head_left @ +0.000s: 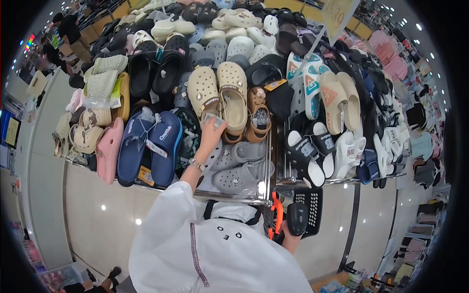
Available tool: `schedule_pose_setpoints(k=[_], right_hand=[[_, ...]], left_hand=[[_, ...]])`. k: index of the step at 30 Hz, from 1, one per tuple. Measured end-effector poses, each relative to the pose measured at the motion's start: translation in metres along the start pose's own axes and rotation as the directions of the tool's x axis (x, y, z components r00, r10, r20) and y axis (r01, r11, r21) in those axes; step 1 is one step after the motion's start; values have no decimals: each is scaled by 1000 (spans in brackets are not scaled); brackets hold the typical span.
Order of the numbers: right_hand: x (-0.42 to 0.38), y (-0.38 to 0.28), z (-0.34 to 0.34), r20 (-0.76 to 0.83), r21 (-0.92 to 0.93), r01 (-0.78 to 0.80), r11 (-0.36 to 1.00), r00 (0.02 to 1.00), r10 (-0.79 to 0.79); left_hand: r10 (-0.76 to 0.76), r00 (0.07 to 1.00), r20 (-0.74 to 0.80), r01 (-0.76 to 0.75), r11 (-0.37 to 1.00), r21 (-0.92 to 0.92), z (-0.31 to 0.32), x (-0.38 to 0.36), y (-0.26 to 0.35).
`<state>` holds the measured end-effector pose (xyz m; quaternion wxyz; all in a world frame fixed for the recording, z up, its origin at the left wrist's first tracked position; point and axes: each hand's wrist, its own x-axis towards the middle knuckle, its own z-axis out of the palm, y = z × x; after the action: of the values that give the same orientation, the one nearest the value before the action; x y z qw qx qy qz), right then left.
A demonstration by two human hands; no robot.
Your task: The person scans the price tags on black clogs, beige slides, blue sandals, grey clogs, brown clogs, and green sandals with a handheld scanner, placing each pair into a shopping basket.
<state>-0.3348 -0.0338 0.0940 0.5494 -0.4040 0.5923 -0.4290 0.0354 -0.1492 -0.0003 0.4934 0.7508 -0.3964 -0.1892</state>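
Observation:
My left hand (pixel 213 134) reaches over the display to a pair of beige clogs (pixel 232 93). Its fingers are closed on a small whitish tag (pixel 211 118) at the opening of the left clog. A brown clog (pixel 258 115) stands just right of the pair, and grey clogs (pixel 232 179) lie below. Low on the right, my right hand (pixel 291 240) grips a black handheld barcode scanner (pixel 297 219). Part of that hand is hidden behind the scanner.
Beside the scanner are a black perforated basket (pixel 315 207) and an orange handle (pixel 276 215). Navy slides (pixel 165 141), a pink slide (pixel 110 151) and black-and-white slides (pixel 308 154) line the metal rack edge (pixel 259 200). A price sign (pixel 337 17) rises at the back. People (pixel 71 34) stand far left.

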Motion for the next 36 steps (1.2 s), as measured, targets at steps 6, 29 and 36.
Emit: schedule_pose_setpoints(k=[6, 29, 36], right_hand=[[-5, 5, 15, -141, 29, -41, 999, 989, 45], [-24, -10, 0, -84, -83, -15, 996, 996, 8], [-24, 10, -17, -19, -164, 93, 982, 995, -98]], left_hand=[[-366, 929, -57, 370, 910, 188, 28, 76, 23], [-241, 945, 220, 284, 276, -918, -50, -16, 91], [-307, 901, 307, 418, 422, -805, -28, -36, 122]])
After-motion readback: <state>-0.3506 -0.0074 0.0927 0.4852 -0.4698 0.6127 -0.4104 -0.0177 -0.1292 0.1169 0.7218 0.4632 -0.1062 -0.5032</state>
